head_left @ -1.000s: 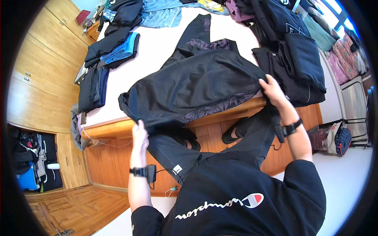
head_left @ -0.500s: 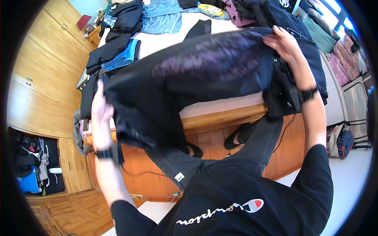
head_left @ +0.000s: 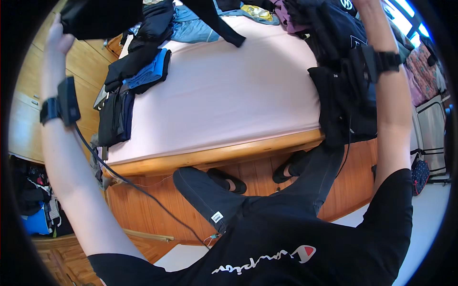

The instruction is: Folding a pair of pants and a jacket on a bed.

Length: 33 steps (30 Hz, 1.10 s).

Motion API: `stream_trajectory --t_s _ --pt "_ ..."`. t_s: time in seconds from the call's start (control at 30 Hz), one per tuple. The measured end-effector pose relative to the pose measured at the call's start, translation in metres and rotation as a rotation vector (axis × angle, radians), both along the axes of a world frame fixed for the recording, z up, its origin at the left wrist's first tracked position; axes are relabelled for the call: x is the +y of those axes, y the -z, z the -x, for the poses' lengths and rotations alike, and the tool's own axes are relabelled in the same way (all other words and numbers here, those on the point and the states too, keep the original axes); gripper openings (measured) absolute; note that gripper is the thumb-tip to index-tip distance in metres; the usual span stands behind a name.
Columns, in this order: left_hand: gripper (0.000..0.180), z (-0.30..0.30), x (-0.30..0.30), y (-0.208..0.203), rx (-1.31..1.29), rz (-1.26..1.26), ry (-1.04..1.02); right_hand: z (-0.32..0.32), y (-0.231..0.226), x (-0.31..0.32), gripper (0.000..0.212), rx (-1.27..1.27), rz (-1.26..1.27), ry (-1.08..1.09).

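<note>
My left hand (head_left: 59, 39), raised at the upper left, is closed on the edge of a black long-sleeved top (head_left: 102, 18). The top hangs in the air beyond the bed's near part, and much of it is cut off by the upper edge of the view. One narrow sleeve (head_left: 217, 25) dangles over the far part of the bed. My right hand (head_left: 365, 4) is lifted at the upper right, and its fingers are out of the picture, so its hold cannot be seen. Black straps with small dark boxes sit on both wrists.
A bed (head_left: 224, 95) with a pale pink sheet and wooden edge lies before me. Folded dark trousers (head_left: 116, 117) and blue clothes (head_left: 149, 67) line its left side. Black clothes (head_left: 341, 102) lie at the right. A dark cable (head_left: 143, 190) trails from my left wrist.
Both hands have risen and moved farther away, the left one also outward. The black top has gone from low over the bed's near edge up to the top of the view, uncovering the sheet.
</note>
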State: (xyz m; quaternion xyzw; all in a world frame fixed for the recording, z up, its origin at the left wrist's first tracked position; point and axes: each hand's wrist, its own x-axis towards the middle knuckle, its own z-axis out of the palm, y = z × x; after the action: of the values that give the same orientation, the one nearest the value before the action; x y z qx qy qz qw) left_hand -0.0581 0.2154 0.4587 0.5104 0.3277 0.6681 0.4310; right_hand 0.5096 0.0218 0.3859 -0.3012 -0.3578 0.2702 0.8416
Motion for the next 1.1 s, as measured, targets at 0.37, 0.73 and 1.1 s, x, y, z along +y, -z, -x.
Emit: stream_trajectory --t_s 0.37,0.73,1.1 --pt "0.057 0.094 -0.129 0.354 0.236 0.802 0.077 0.046 0.308 -0.075 0.013 0.032 0.713 -0.195" --pt "0.037 0.051 -0.258 0.464 0.253 0.551 -0.039 0.082 0.373 -0.122 0.022 -0.136 0.999 -0.006" --pt "0.035 0.105 -0.271 0.381 1.015 0.337 -0.154 0.075 0.352 -0.142 0.016 -0.331 0.946 0.106"
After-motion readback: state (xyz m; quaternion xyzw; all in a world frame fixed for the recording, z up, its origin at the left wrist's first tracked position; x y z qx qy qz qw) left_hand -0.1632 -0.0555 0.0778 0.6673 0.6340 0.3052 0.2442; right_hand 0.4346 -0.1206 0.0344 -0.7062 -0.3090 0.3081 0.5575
